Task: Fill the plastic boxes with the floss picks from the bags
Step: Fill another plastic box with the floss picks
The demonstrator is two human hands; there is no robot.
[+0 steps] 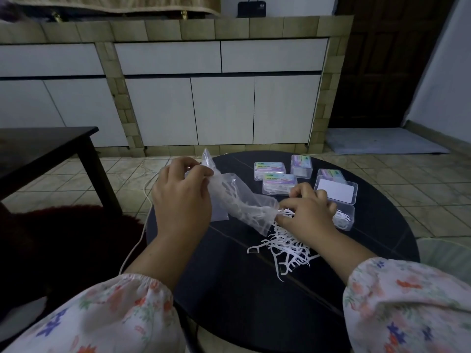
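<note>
Dim tiled room, round black table (pixel 229 289) at centre. Left hand (pixel 182 200) pinches the plastic bag (pixel 242 200) tilted, so floss picks (pixel 285 243) spill; right hand (pixel 309 212) seemingly gathers some beside the open box (pixel 344 217).

Five boxes (pixel 270 170), perhaps; one bag (pixel 244 207).

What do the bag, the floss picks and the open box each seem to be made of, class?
Bag: thin clear plastic film, likely; it crumples and shows its contents.
Floss picks: white moulded plastic, apparently matte.
Open box: rigid clear plastic, glossy, see-through walls.
</note>
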